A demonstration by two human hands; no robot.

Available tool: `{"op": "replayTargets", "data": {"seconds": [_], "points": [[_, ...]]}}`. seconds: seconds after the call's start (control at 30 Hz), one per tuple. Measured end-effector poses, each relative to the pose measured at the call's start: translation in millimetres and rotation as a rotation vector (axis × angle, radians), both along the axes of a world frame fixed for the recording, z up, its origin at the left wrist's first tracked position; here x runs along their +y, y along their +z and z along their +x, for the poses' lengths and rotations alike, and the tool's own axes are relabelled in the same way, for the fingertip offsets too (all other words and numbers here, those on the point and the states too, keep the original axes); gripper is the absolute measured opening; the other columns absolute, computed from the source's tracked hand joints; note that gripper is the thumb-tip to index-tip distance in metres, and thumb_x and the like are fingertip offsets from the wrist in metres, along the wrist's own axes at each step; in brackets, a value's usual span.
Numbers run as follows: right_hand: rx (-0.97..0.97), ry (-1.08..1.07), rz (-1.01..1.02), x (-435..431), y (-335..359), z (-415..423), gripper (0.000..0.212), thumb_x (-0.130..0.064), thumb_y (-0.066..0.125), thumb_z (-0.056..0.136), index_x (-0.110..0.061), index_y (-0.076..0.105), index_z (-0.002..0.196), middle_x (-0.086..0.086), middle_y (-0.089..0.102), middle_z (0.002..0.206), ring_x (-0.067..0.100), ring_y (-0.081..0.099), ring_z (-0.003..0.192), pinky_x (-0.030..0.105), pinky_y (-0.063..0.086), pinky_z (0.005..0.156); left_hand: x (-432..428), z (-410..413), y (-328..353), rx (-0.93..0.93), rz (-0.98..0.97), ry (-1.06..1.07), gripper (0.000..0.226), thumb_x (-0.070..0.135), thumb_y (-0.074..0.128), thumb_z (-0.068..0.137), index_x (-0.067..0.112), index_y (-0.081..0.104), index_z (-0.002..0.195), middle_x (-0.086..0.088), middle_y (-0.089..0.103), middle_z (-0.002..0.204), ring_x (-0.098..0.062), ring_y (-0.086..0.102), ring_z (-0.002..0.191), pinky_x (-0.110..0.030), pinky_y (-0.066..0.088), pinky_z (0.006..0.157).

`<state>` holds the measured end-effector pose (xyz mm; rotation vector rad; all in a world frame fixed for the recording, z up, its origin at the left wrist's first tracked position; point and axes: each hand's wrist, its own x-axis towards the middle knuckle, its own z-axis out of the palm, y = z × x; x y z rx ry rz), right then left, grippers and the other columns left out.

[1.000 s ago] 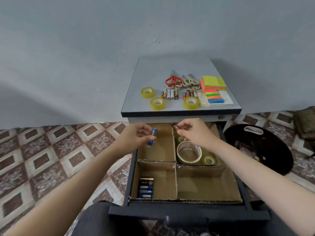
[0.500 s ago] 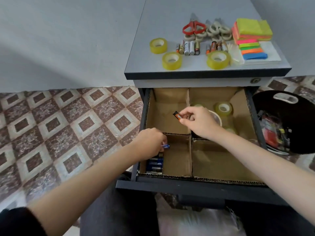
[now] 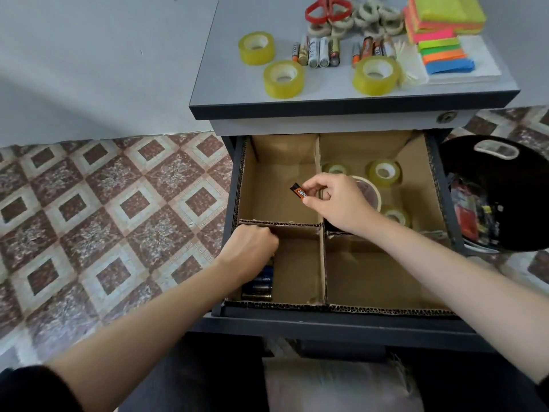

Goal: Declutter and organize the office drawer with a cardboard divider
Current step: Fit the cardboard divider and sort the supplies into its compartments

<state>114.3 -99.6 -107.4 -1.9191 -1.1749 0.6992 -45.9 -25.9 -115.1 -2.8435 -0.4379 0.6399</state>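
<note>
4 compartments split the open drawer, the cardboard divider crossing in the middle so each kind of thing gets its own cell. I read the sorting as partly done: on the cabinet top 3 yellow tape rolls, a row of batteries, red scissors and sticky notes wait within reach. More tape rolls sit together in the far right cell, and the 2 other cells look bare.

My left hand is curled down inside the near left cell, just above the blue batteries lying side by side there; I cannot tell whether it grips anything. My right hand pinches an orange and black battery between thumb and fingertips, held above the far left cell, likely waiting its turn to join the batteries.
</note>
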Motion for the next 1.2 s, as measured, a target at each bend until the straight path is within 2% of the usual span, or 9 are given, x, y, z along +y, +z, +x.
{"op": "replayTargets", "data": {"seconds": [0.13,0.57,0.67,0.77,0.87,0.93,1.0,1.1,1.2], "points": [[0.003,0.003,0.016,0,1,-1,0.016,-0.003,0.064,0.085,-0.002,0.068,0.1,-0.012,0.054,0.07,-0.014,0.048,0.049,0.006,0.034,0.049,0,0,-1,0.015,-0.017,0.007,0.028,0.001,0.043,0.091,0.011,0.065,0.104,-0.007,0.067,0.104,-0.026,0.064,0.095,-0.031,0.045,0.071],[-0.003,0.009,-0.034,-3,5,0,0.016,-0.006,0.063,0.086,-0.007,0.068,0.101,-0.009,0.056,0.073,-0.017,0.047,0.05,0.005,0.035,0.048,-4,-5,7,0.074,-0.031,0.013,0.029,-0.001,0.044,0.091,0.01,0.063,0.11,-0.007,0.064,0.11,-0.027,0.063,0.099,-0.032,0.048,0.073],[0.022,-0.015,-0.041,-3,7,-1,0.018,-0.006,0.064,0.085,-0.007,0.069,0.103,-0.001,0.062,0.082,-0.014,0.049,0.05,0.006,0.037,0.049,1,-19,11,-0.173,-0.178,0.037,0.034,0.004,0.046,0.091,0.016,0.061,0.119,-0.002,0.062,0.113,-0.023,0.062,0.1,-0.029,0.048,0.072],[0.053,-0.048,-0.027,-6,12,-2,0.015,-0.005,0.066,0.084,-0.008,0.069,0.099,0.002,0.063,0.082,-0.012,0.05,0.049,0.006,0.038,0.05,10,-41,11,-0.686,-0.424,0.053,0.024,0.014,0.055,0.087,0.011,0.069,0.106,-0.003,0.067,0.106,-0.02,0.066,0.093,-0.031,0.056,0.076],[0.088,-0.069,-0.02,-11,21,-6,0.014,-0.002,0.067,0.083,-0.005,0.068,0.097,0.006,0.063,0.079,-0.01,0.049,0.044,0.005,0.036,0.048,7,-56,8,-1.055,-0.651,0.37,0.027,0.026,0.057,0.086,0.018,0.066,0.111,0.006,0.061,0.116,-0.006,0.06,0.101,-0.023,0.051,0.089],[0.116,-0.06,-0.025,-14,28,-9,0.014,-0.001,0.067,0.081,-0.003,0.069,0.095,0.006,0.062,0.077,-0.008,0.048,0.041,0.006,0.035,0.046,0,-56,12,-1.134,-0.892,0.639,0.035,0.035,0.052,0.088,0.024,0.059,0.12,0.008,0.058,0.126,-0.002,0.056,0.11,-0.021,0.046,0.095],[0.104,-0.003,-0.068,-15,37,-13,0.011,-0.002,0.069,0.079,-0.008,0.069,0.089,0.001,0.061,0.071,-0.005,0.05,0.044,0.006,0.036,0.046,-5,-55,12,-1.154,-1.089,0.763,0.05,0.05,0.044,0.088,0.027,0.051,0.132,0.008,0.054,0.134,-0.001,0.048,0.123,-0.026,0.038,0.105],[0.122,0.183,-0.176,-16,49,-25,0.014,-0.003,0.07,0.079,-0.017,0.066,0.08,-0.001,0.064,0.068,0.007,0.056,0.057,0.015,0.046,0.053,-8,-54,5,-1.174,-1.176,0.778,0.068,0.064,0.033,0.084,0.027,0.042,0.139,0.009,0.045,0.143,-0.001,0.038,0.132,-0.033,0.027,0.114],[0.112,0.366,-0.315,-17,50,-45,0.01,-0.003,0.067,0.081,-0.01,0.067,0.087,0.001,0.066,0.07,0.011,0.056,0.052,0.013,0.044,0.049,-6,-54,1,-1.198,-1.194,0.753,0.078,0.078,0.03,0.08,0.026,0.043,0.137,0.006,0.045,0.143,-0.003,0.039,0.133,-0.036,0.027,0.115]]}}
